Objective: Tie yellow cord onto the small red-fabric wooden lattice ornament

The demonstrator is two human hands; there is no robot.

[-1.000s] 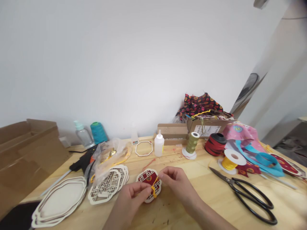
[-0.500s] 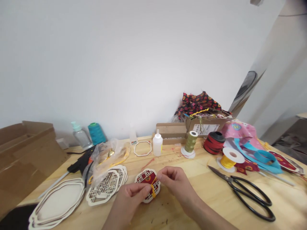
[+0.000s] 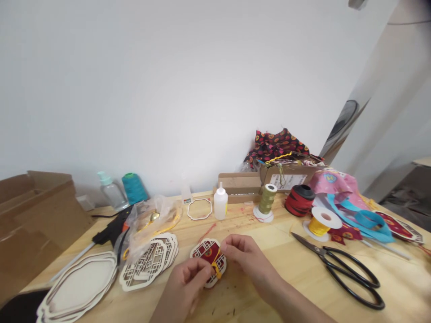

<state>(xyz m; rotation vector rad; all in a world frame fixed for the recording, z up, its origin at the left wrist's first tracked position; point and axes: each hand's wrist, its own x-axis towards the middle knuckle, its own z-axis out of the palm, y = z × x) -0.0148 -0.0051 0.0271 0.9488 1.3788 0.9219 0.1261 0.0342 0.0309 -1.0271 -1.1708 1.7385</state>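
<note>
A scalloped wooden lattice ornament (image 3: pixel 204 247) with red patterned fabric behind its cut-outs lies on the table in front of me. Over its lower right part is a yellow cord (image 3: pixel 217 269), bunched or knotted near the rim. My left hand (image 3: pixel 190 280) pinches the cord between thumb and forefinger, by the ornament's lower edge. With fingertips pressed together, my right hand (image 3: pixel 244 253) holds the cord's other stretch, pulled up to the right. A red thread trails from the ornament's top. Fingers hide part of the knot.
Black-handled scissors (image 3: pixel 336 264) lie at right, near a yellow cord spool (image 3: pixel 319 224). A white glue bottle (image 3: pixel 221 202) stands behind the ornament. Lattice pieces (image 3: pixel 143 264) and wooden plates (image 3: pixel 79 282) are stacked at left, beside a glue gun (image 3: pixel 111 226) and cardboard box (image 3: pixel 43 215).
The view has shifted slightly. My left hand has moved a little to the right, and the yellow knot sits slightly further right. Both hands keep their pinch on the cord.
</note>
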